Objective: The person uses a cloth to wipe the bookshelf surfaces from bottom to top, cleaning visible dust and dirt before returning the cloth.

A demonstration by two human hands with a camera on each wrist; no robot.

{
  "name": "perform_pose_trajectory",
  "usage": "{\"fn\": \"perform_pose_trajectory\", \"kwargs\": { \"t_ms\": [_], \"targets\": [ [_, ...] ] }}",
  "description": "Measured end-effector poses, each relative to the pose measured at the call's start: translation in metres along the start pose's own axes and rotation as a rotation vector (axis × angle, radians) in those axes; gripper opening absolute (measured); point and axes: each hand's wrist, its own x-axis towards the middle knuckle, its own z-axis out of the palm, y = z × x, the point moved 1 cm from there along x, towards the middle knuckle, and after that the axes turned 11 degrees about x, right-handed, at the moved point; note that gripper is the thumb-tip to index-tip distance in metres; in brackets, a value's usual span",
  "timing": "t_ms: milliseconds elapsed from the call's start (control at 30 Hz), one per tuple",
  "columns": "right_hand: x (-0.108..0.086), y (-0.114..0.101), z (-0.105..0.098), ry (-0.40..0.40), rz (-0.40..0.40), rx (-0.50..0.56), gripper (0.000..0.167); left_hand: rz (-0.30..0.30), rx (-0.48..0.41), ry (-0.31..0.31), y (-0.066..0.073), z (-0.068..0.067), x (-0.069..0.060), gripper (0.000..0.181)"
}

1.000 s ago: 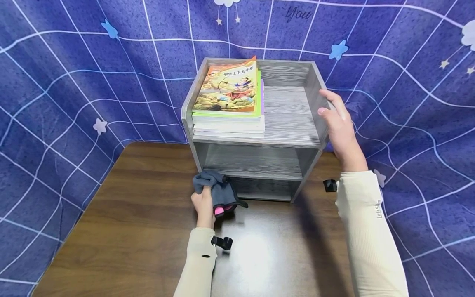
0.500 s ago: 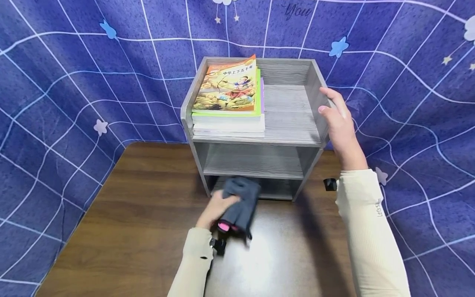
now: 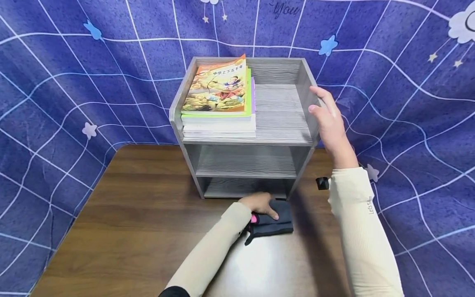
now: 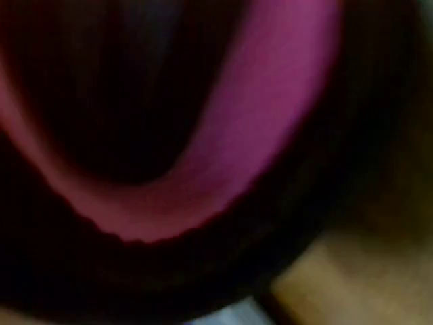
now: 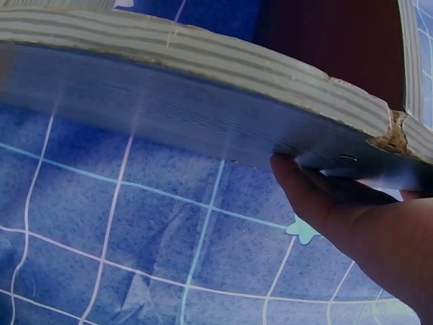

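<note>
At the foot of the grey wood-grain shelf unit (image 3: 246,173), my left hand (image 3: 257,203) holds a dark grey-blue fabric pouch or mitt (image 3: 276,225) low over the table. Its thumb lies across the fabric; some of the other fingers are hidden. A pink lining (image 4: 270,88) shows inside the black-edged opening (image 4: 142,264), which fills the left wrist view. My right hand (image 3: 330,126) grips the unit's right side panel near its top front corner. In the right wrist view, fingers (image 5: 318,196) of that hand touch the panel's outer face (image 5: 203,112).
A stack of books (image 3: 219,95) lies on the left of the top shelf, the upper one with a colourful cover. Below it are two more shelf levels. The unit stands on a brown wooden table (image 3: 130,214) before a blue star-patterned curtain (image 3: 122,62).
My left hand has carried the fabric piece from the unit's lower left corner rightward to its lower right front. The head view has shifted slightly. My right hand keeps its hold on the side panel.
</note>
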Motion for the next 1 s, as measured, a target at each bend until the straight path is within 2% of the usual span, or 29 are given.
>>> {"fn": "perform_pose_trajectory", "kwargs": {
  "t_ms": [100, 167, 233, 267, 300, 367, 500, 567, 667, 767, 1000],
  "targets": [
    [-0.001, -0.001, 0.002, 0.005, -0.004, -0.007, 0.053, -0.061, 0.339, 0.236, 0.013, 0.005, -0.006, 0.073],
    [-0.001, -0.002, 0.003, 0.008, -0.010, -0.021, 0.053, -0.106, 0.534, 0.406, 0.025, 0.011, -0.013, 0.076],
    [0.000, -0.003, 0.003, 0.010, -0.016, -0.024, 0.053, -0.157, 0.648, 0.550, 0.038, 0.021, -0.020, 0.070],
    [0.000, -0.003, 0.003, 0.012, -0.018, -0.024, 0.053, -0.178, 0.668, 0.601, 0.044, 0.026, -0.024, 0.066],
    [0.000, -0.003, 0.003, 0.014, -0.020, -0.025, 0.053, -0.195, 0.664, 0.620, 0.050, 0.032, -0.026, 0.065],
    [0.000, -0.003, 0.003, 0.015, -0.024, -0.028, 0.053, -0.210, 0.634, 0.591, 0.062, 0.044, -0.031, 0.065],
    [0.000, -0.001, 0.002, 0.017, -0.021, -0.021, 0.053, -0.194, 0.607, 0.480, 0.076, 0.067, -0.034, 0.086],
    [0.000, -0.002, 0.002, 0.018, -0.016, -0.041, 0.053, -0.188, 0.625, 0.487, 0.078, 0.072, -0.030, 0.089],
    [-0.001, -0.004, 0.000, 0.024, 0.003, -0.090, 0.053, -0.188, 0.646, 0.519, 0.074, 0.074, -0.022, 0.073],
    [-0.002, -0.005, -0.002, 0.031, 0.022, -0.128, 0.054, -0.198, 0.654, 0.514, 0.070, 0.073, -0.014, 0.058],
    [0.000, -0.006, -0.003, 0.013, 0.039, -0.164, 0.053, -0.270, 0.592, 0.424, 0.063, 0.065, -0.007, 0.058]
  ]
}}
